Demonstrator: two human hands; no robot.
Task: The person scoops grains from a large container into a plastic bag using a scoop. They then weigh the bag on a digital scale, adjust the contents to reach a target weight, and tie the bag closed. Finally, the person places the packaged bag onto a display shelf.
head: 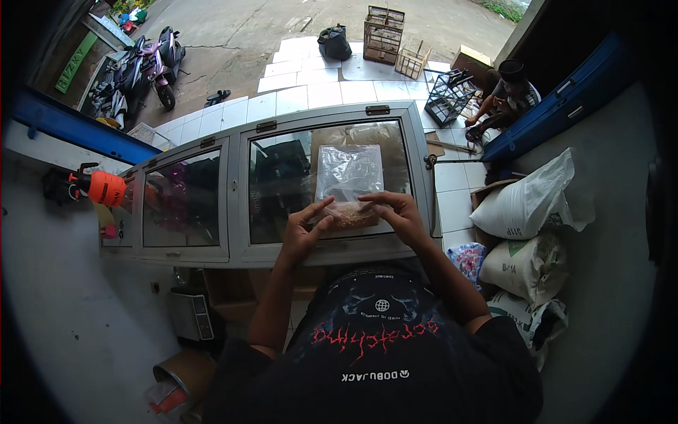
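A clear plastic bag (349,168) lies on the glass-topped display case (234,184) in front of me. Tan grains or pellets (354,216) fill its near end, while the far part is flat and wrinkled. My left hand (306,229) grips the film at the left side, just above the grains. On the opposite side, my right hand (401,216) holds the bag with its index finger and thumb. Both index fingers point inward across the bag, with a small gap between their tips.
An orange pressure sprayer (108,188) stands at the case's left end. Stacked sacks (522,206) line the right wall. Beyond the case, a person (511,95) crouches by a dark birdcage (449,98). A wooden birdcage (382,34) and parked motorbikes (153,66) are outside.
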